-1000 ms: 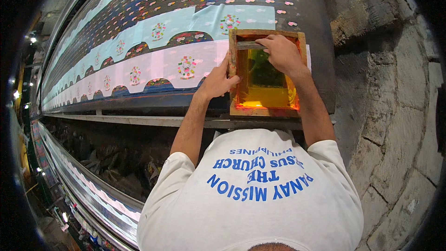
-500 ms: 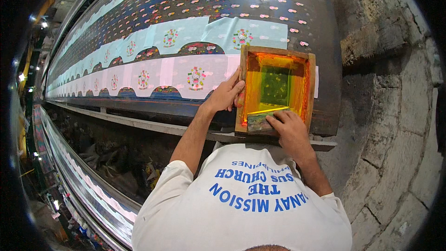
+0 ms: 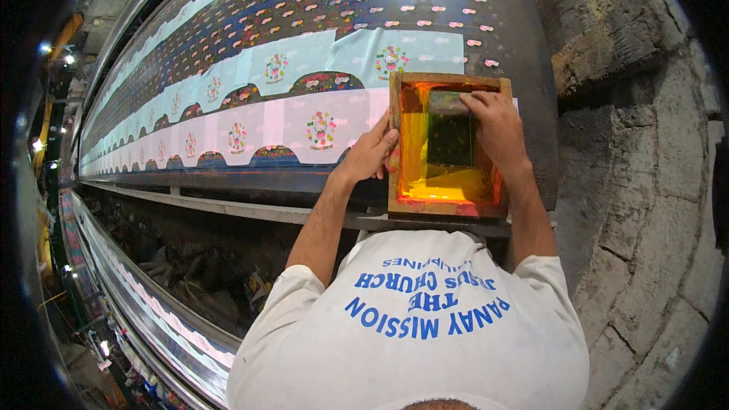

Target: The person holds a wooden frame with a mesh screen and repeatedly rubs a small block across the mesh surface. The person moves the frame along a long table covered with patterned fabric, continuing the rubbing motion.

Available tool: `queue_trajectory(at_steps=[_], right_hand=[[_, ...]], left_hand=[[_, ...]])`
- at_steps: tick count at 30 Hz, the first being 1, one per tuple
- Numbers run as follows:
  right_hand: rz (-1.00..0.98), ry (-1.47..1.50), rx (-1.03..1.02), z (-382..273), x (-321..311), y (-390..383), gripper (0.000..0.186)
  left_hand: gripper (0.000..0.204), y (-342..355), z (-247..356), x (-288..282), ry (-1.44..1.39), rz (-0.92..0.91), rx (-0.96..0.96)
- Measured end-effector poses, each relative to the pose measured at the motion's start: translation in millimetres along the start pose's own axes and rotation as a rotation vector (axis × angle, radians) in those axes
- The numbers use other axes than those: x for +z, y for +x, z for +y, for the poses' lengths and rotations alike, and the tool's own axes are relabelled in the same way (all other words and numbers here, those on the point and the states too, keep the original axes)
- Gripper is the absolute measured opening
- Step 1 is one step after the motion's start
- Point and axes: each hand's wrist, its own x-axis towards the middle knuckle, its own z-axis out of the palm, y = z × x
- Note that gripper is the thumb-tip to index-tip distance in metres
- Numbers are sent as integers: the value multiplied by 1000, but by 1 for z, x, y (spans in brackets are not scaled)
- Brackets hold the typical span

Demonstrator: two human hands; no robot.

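Note:
A wooden screen-printing frame (image 3: pixel 448 207), stained orange and red, lies on the long dark table over the right end of the pink fabric row. Its mesh (image 3: pixel 448 184) is yellow, with a darker square window in the middle. My left hand (image 3: pixel 369 150) grips the frame's left side, thumb near the top edge. Inside the frame, my right hand (image 3: pixel 495 125) holds a flat squeegee (image 3: pixel 446 102) at the far end of the mesh, fingers closed on its right part. Pink fabric pieces (image 3: pixel 285 123) with round multicoloured cartoon prints stretch away to the left.
Light blue printed pieces (image 3: pixel 304 57) lie beyond the pink row. Small repeated prints dot the dark tabletop (image 3: pixel 524 38). A rail (image 3: pixel 296 214) runs along the near edge. Rough concrete (image 3: pixel 607 205) is at the right; another table with fabric (image 3: pixel 167 311) stands at lower left.
My right hand has pushed the squeegee from the near end of the mesh to the far end. The left hand stays on the frame, which keeps its place.

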Motion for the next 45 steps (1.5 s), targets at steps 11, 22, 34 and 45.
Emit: queue_trajectory(at_steps=[11, 22, 34, 45], right_hand=[[-310, 142, 108, -35, -36, -50, 47], [-221, 87, 175, -97, -43, -123, 61], [-80, 99, 107, -88, -21, -82, 54], [-316, 162, -160, -74, -42, -118, 53]], left_hand=[[67, -2, -8, 3, -112, 54, 15], [64, 0, -10, 7, -86, 107, 30], [57, 5, -27, 14, 178, 271, 201], [66, -9, -2, 20, 427, 287, 38]])
